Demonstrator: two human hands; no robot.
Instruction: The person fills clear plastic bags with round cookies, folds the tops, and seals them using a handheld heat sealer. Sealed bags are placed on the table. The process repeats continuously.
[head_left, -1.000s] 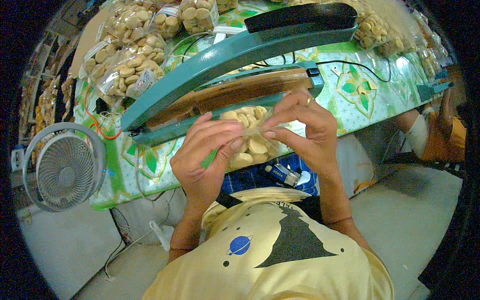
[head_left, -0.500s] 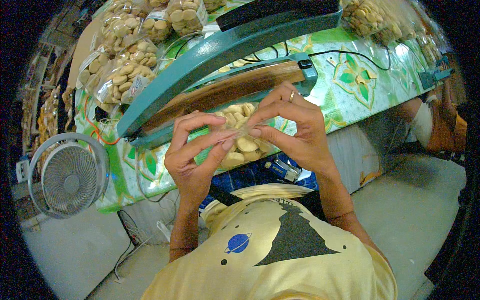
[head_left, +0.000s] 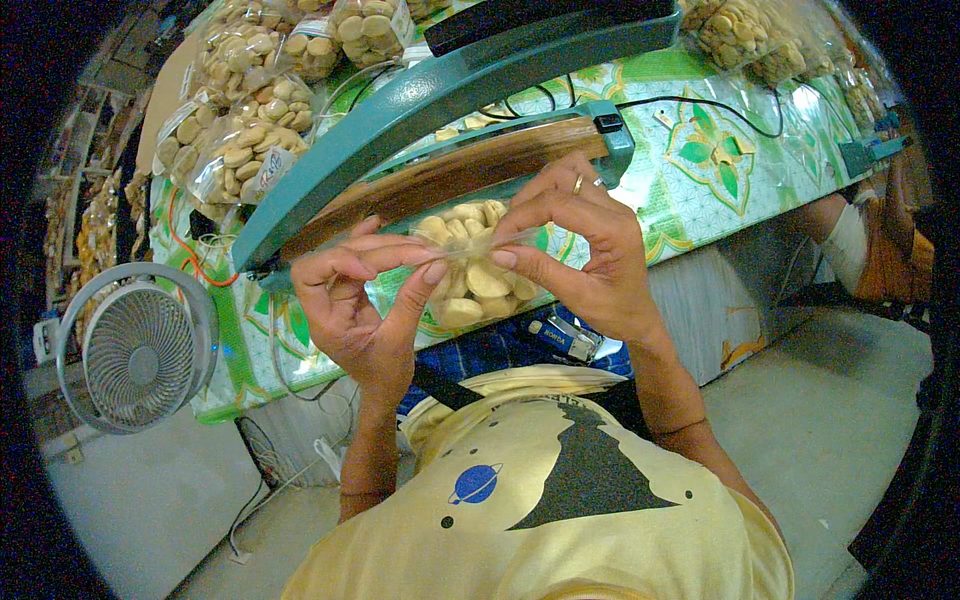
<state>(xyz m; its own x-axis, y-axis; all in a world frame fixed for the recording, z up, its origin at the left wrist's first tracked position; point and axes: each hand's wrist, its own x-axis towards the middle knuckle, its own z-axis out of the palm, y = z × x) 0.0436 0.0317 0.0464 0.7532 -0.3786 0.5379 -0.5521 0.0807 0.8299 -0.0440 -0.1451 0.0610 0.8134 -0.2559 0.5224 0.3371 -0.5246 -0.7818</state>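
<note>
Between my hands is a clear plastic bag [head_left: 478, 280] of round, pale yellow cookies, over the table's near edge. My left hand [head_left: 372, 290] pinches one side of the bag's gathered top between thumb and fingers. My right hand [head_left: 572, 245], with a ring on one finger, pinches the other side. The film is drawn taut between the two pinches. Just beyond my hands stands a teal bag sealer [head_left: 420, 95], its long arm raised over a brown strip [head_left: 460, 170].
Filled cookie bags [head_left: 255, 140] are piled at the back left, and more bags [head_left: 750, 40] lie at the back right. A grey fan [head_left: 140, 350] stands at the left. Cables run over the patterned tablecloth [head_left: 710, 150]. Another person's arm [head_left: 890, 235] shows at the far right.
My left hand has shifted left, its fingers straighter along the film, uncovering more cookies. My right hand stays nearly in place, still pinching the bag.
</note>
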